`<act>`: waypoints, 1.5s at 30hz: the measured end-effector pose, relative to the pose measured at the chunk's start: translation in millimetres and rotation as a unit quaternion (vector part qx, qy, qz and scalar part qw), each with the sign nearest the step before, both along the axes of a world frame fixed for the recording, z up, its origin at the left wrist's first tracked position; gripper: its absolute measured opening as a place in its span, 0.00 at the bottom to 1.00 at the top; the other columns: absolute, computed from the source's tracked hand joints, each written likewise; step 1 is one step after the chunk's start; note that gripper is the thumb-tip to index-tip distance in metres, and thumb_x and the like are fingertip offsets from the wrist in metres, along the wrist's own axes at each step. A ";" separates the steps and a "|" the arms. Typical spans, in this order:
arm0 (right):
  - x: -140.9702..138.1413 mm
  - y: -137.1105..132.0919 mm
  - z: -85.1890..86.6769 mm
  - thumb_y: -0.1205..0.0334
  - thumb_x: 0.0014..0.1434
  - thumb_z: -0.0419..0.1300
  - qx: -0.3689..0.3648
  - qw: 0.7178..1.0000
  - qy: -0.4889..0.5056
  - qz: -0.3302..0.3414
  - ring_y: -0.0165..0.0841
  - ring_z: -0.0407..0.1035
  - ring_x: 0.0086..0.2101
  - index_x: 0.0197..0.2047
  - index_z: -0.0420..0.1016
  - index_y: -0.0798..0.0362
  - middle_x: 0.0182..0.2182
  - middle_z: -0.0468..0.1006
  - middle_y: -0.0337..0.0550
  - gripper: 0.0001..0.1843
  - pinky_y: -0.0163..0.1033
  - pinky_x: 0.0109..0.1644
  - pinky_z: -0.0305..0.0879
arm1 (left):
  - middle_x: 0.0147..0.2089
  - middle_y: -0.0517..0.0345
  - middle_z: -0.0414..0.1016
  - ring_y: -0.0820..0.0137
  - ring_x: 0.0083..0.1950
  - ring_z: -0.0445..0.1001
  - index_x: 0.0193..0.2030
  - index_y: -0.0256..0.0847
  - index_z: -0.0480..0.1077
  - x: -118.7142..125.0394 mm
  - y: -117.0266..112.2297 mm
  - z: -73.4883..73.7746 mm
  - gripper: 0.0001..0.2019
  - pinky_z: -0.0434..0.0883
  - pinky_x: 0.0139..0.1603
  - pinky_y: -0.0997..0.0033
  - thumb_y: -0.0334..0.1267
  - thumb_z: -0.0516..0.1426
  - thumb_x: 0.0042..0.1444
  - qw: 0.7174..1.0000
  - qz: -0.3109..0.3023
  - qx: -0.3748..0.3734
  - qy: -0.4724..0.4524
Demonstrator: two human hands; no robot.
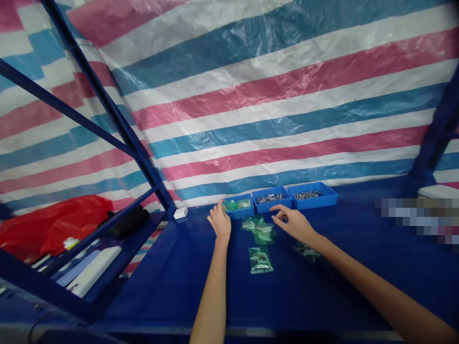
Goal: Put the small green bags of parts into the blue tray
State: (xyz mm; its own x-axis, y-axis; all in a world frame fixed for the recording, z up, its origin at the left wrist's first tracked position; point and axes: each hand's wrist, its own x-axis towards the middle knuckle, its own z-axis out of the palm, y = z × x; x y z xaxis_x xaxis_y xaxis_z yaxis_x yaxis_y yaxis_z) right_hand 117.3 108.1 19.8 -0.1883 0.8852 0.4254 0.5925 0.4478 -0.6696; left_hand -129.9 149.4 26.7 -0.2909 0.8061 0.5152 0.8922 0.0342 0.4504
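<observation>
Striped tarpaulin backdrop in pink, white and blue, hung behind a blue work surface [186,267] within a blue metal frame

Left hand [219,220]: back of hand uppermost, fingers [219,206] bent close together against the near corner of the left tray [239,213]. Not determinable whether anything is pinched beneath.

Right hand [292,222]: palm down, fingers [278,209] loosely spread, forefinger and thumb apart, nothing seen between them. Hovering just short of the middle tray [271,204], beside the heap of small bags.

Heap of small bags [260,228]: clear greenish film, lying between the two hands, just inboard of the right fingertips and just below the trays. Single bag [260,260] further back toward the body, flat on the surface. Another bag [306,251] lying beside the right wrist, partly hidden.

Handling, as judged: bags light, limp and slippery; contents apparently small hard metal pieces, free to slide and bunch at one end. Grip best taken by a pinch at a bare film edge or corner, not across the lumpy middle. Little risk of breakage; some risk of slipping from a shallow pinch.

Beyond the fingertips: right tray [312,196] and the middle one holding small dark metal parts, left tray holding greenish bags. White box [180,213] well to the left of the left fingers; red plastic sack [57,224] on a lower shelf further left
</observation>
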 end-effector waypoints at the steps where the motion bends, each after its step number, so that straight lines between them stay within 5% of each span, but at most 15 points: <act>1: -0.6 -0.5 -1.2 0.58 0.56 0.53 0.007 1.000 -0.019 0.006 0.32 0.73 0.32 0.44 0.71 0.47 0.28 0.78 0.36 0.13 0.37 0.38 0.66 | 0.50 0.46 0.71 0.58 0.51 0.65 0.59 0.43 0.62 1.2 -0.7 0.1 0.21 0.58 0.51 0.57 0.35 0.41 0.62 1.000 0.011 -0.009 0.005; 11: -4.9 -6.4 -2.0 0.61 0.57 0.53 0.069 0.986 -0.140 0.052 0.34 0.71 0.39 0.41 0.73 0.49 0.37 0.78 0.41 0.11 0.41 0.46 0.64 | 0.44 0.50 0.76 0.60 0.50 0.66 0.47 0.41 0.69 -3.5 5.4 -4.3 0.16 0.58 0.51 0.59 0.42 0.45 0.61 0.994 0.043 0.014 -0.104; 18: -5.9 -6.7 -4.8 0.60 0.57 0.53 0.065 0.984 -0.158 0.056 0.34 0.70 0.39 0.40 0.73 0.49 0.37 0.78 0.41 0.10 0.42 0.46 0.64 | 0.47 0.46 0.70 0.57 0.51 0.64 0.38 0.40 0.73 0.9 -2.9 2.3 0.13 0.58 0.52 0.57 0.41 0.49 0.57 0.996 0.084 0.009 -0.001; 21: -7.2 -7.8 -6.0 0.60 0.58 0.53 0.068 0.983 -0.159 0.055 0.35 0.70 0.42 0.44 0.72 0.48 0.41 0.77 0.42 0.12 0.43 0.48 0.63 | 0.51 0.42 0.68 0.55 0.53 0.64 0.44 0.38 0.71 2.0 -5.7 6.2 0.15 0.58 0.52 0.56 0.40 0.49 0.57 0.994 0.107 0.021 0.024; 25: -9.4 -10.1 -6.5 0.55 0.59 0.53 0.082 0.979 -0.158 0.097 0.37 0.66 0.50 0.53 0.68 0.46 0.51 0.72 0.45 0.19 0.46 0.53 0.61 | 0.63 0.46 0.61 0.59 0.62 0.58 0.58 0.41 0.62 3.7 -1.7 2.8 0.20 0.55 0.57 0.56 0.36 0.43 0.60 0.994 -0.025 0.045 0.097; 29: -11.0 -10.9 -8.8 0.48 0.58 0.55 0.066 0.967 -0.186 0.159 0.41 0.62 0.56 0.57 0.67 0.45 0.55 0.69 0.47 0.25 0.49 0.57 0.56 | 0.61 0.50 0.65 0.62 0.66 0.54 0.56 0.44 0.65 5.9 4.8 -6.7 0.20 0.52 0.60 0.54 0.35 0.42 0.62 0.982 -0.134 0.015 0.134; 36: -10.2 -6.4 -11.4 0.49 0.59 0.55 0.049 0.967 -0.169 0.185 0.39 0.67 0.51 0.54 0.70 0.45 0.51 0.74 0.44 0.21 0.46 0.54 0.59 | 0.56 0.50 0.71 0.62 0.61 0.62 0.50 0.43 0.70 2.9 4.4 -5.0 0.18 0.55 0.60 0.52 0.37 0.43 0.62 0.990 -0.078 0.027 0.113; 45: -6.4 -1.2 -13.3 0.57 0.59 0.56 0.041 0.979 -0.102 0.174 0.35 0.72 0.44 0.48 0.75 0.46 0.44 0.78 0.42 0.15 0.42 0.50 0.64 | 0.65 0.53 0.59 0.56 0.68 0.49 0.56 0.44 0.67 5.7 1.1 -5.2 0.22 0.46 0.65 0.44 0.45 0.40 0.63 0.984 -0.098 -0.104 0.105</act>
State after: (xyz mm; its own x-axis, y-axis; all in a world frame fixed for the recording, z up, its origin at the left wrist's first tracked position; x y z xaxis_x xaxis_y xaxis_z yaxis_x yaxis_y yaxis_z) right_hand 110.9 107.0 6.4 -0.5605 0.7168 0.4148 0.5120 0.6936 -0.5067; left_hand -124.3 150.5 21.4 -0.0242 0.9306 0.3653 0.9634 -0.0758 0.2570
